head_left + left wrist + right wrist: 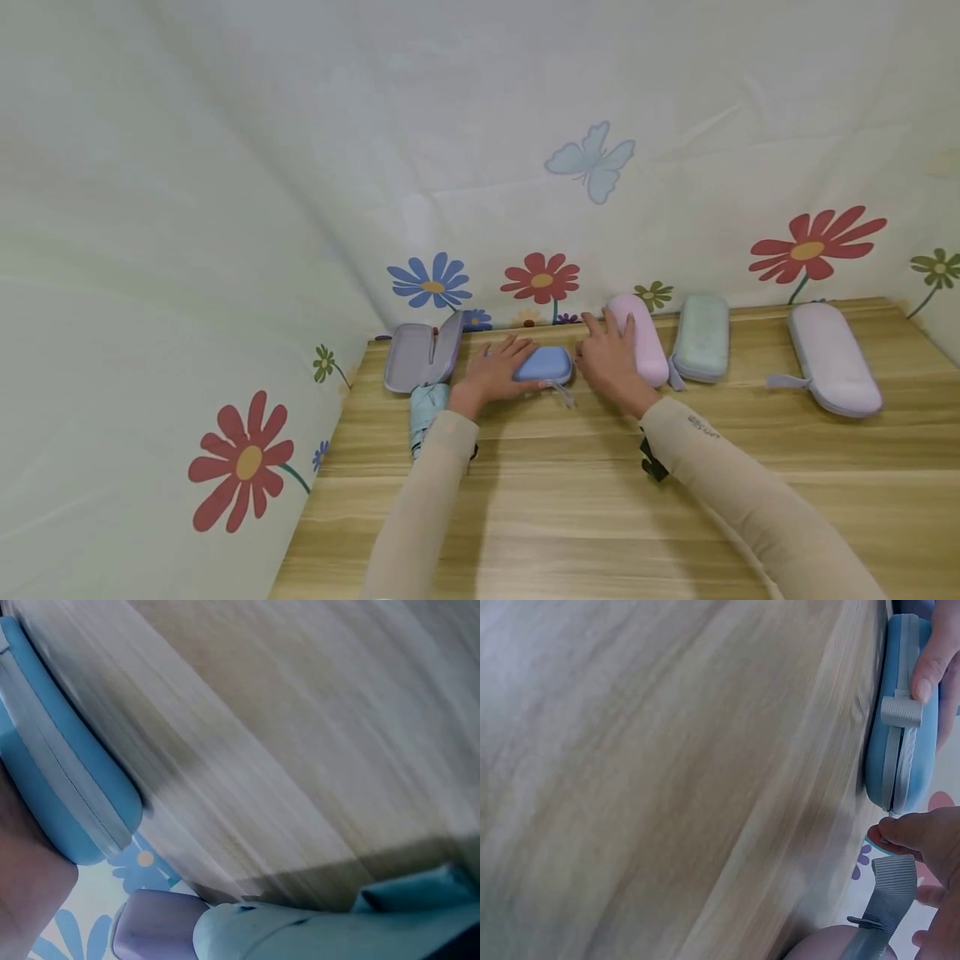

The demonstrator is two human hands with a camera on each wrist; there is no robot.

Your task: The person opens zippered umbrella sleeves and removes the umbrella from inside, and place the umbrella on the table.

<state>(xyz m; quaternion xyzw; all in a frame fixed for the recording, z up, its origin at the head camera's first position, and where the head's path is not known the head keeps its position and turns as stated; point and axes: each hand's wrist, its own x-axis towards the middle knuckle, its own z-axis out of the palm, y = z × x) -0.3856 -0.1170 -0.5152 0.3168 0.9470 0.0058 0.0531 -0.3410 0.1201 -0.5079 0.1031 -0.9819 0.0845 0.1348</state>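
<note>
A small blue zip case [543, 365] lies near the table's back edge. My left hand [501, 373] grips its left part, fingers over the top and thumb along the front side, close to a grey ribbon loop [901, 712]. At the right end of the case, my right hand [609, 357] pinches the zipper pull [890, 817] between thumb and finger; the right wrist view shows the zip seam slightly parted near there. A pink case [641, 342] stands right beside this hand, overlapped by its fingers in the head view. The left wrist view shows the blue case's side seam [64, 761].
Left of my left hand are an open grey-purple case [408, 358] and a folded light-teal umbrella [427, 408]. To the right lie a green case [702, 337] and a pale lilac case [836, 358] with a strap. A flowered curtain [480, 167] hangs behind the wooden table [555, 517].
</note>
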